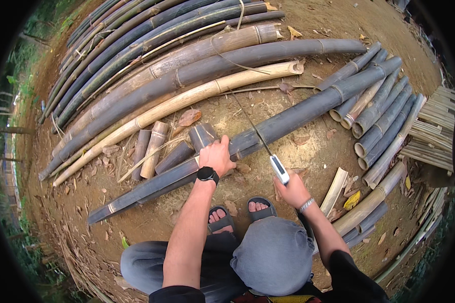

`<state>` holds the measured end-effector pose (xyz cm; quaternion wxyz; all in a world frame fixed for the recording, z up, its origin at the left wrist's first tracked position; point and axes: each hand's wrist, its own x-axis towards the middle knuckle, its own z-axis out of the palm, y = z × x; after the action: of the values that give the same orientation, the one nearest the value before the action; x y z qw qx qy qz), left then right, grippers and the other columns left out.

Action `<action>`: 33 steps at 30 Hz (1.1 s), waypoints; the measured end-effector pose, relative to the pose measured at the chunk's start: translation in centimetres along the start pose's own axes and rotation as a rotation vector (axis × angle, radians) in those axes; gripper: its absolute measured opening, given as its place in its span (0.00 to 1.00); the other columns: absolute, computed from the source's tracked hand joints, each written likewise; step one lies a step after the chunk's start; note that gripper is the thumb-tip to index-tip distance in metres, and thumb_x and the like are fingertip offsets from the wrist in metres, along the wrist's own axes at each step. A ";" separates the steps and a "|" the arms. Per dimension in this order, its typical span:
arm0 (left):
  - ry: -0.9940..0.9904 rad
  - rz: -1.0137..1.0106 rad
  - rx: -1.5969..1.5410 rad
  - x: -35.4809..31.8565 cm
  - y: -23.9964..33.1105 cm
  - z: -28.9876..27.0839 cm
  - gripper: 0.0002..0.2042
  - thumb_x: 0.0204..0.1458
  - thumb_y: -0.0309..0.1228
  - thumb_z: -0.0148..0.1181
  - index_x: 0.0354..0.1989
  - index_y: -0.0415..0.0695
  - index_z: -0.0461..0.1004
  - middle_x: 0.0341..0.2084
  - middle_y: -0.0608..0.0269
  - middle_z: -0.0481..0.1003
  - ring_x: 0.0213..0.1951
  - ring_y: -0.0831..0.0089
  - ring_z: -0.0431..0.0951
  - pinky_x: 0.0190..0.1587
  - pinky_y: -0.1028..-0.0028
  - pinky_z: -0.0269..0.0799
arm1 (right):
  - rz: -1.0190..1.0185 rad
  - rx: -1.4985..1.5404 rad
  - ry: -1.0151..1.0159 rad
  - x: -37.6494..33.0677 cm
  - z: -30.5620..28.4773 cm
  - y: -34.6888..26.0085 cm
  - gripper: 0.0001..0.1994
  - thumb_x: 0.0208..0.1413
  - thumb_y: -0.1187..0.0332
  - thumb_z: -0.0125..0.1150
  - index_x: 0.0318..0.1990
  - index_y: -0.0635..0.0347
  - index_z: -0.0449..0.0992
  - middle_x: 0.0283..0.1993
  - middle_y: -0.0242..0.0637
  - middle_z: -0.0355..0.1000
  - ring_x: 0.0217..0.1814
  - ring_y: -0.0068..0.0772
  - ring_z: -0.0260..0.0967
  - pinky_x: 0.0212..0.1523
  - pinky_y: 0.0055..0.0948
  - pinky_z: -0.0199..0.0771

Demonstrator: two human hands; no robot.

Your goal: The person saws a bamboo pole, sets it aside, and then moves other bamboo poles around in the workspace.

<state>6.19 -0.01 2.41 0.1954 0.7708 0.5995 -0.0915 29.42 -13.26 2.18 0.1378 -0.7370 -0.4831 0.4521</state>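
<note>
A long dark bamboo pole (308, 115) slants from the lower left up to the right in front of me. My left hand (217, 159), a black watch on its wrist, is closed over the pole and presses on its top. My right hand (292, 190) is wrapped round the white and dark handle of a hand saw (279, 169). The saw's thin blade reaches away from me across the pole, to the right of my left hand. Pale sawdust (288, 154) lies on the ground around the blade. Short bamboo pieces (201, 134) sit by the pole near my left hand.
Long bamboo poles (187, 76) lie in rows at the far left. Several cut bamboo lengths (374, 121) are piled at the right, beside split slats (435, 129). A split piece (334, 191) and a thick pole (371, 204) lie near my right arm. My sandalled feet (221, 220) are close below the pole.
</note>
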 end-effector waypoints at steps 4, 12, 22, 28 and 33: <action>0.020 -0.010 -0.008 -0.4 -1.0 0.8 0.31 0.32 0.42 0.77 0.44 0.42 0.67 0.35 0.48 0.80 0.39 0.51 0.82 0.41 0.59 0.78 | -0.113 0.101 0.016 -12.0 -1.6 7.1 0.11 0.57 0.66 0.64 0.37 0.68 0.75 0.31 0.58 0.75 0.38 0.60 0.77 0.37 0.44 0.77; 0.034 0.023 -0.035 -0.1 -0.6 0.9 0.30 0.33 0.40 0.76 0.43 0.42 0.67 0.36 0.50 0.79 0.41 0.50 0.81 0.41 0.58 0.77 | 0.009 0.056 -0.017 -0.7 -0.6 -0.8 0.14 0.58 0.63 0.64 0.35 0.69 0.75 0.29 0.57 0.75 0.38 0.58 0.78 0.36 0.46 0.75; 0.044 0.023 0.000 -0.4 -0.7 0.5 0.30 0.33 0.44 0.76 0.42 0.43 0.68 0.35 0.49 0.80 0.38 0.50 0.82 0.40 0.57 0.77 | -0.111 0.025 0.066 0.1 1.1 1.5 0.17 0.57 0.58 0.64 0.34 0.69 0.76 0.29 0.60 0.75 0.34 0.59 0.77 0.34 0.46 0.75; 0.038 0.009 0.001 -0.7 -1.0 0.6 0.31 0.34 0.43 0.76 0.43 0.43 0.68 0.36 0.49 0.80 0.39 0.49 0.82 0.41 0.57 0.78 | -0.226 0.058 0.075 -10.4 -0.9 7.1 0.13 0.56 0.65 0.65 0.41 0.67 0.76 0.34 0.60 0.76 0.43 0.58 0.78 0.43 0.47 0.77; 0.040 0.025 -0.005 0.0 -0.4 0.4 0.31 0.34 0.43 0.76 0.45 0.43 0.68 0.36 0.48 0.80 0.40 0.49 0.82 0.41 0.57 0.78 | -0.160 0.039 0.086 -1.6 0.7 2.9 0.17 0.57 0.59 0.64 0.36 0.68 0.75 0.28 0.57 0.75 0.34 0.57 0.78 0.33 0.45 0.74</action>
<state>5.80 -0.12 2.00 0.1864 0.7796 0.5936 -0.0723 30.36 -16.26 0.77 0.2085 -0.7119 -0.5254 0.4167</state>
